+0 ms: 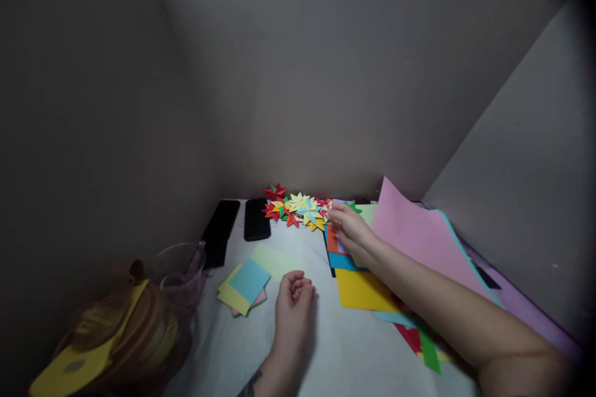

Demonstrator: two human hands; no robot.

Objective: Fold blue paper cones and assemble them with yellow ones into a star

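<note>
My right hand (352,232) reaches across the colored papers to the far side of the table. Its fingertips close at a red-and-white paper star (325,208), on the right edge of a heap of folded paper stars (300,206). Closer to me, my left hand (294,304) hovers or rests over the white tabletop (261,353) with its fingers curled in; nothing shows in them. Just left of it lie small paper squares: a blue square (250,280) on top of a yellow square (233,291), beside a pale green paper (274,260).
Larger sheets, a yellow one (363,290) and a pink one (414,236), lie beneath and beside my right arm. A black phone (257,219) and a dark flat object (222,223) lie at back left. A clear cup (179,273) and a brown-lidded container (125,329) stand at left.
</note>
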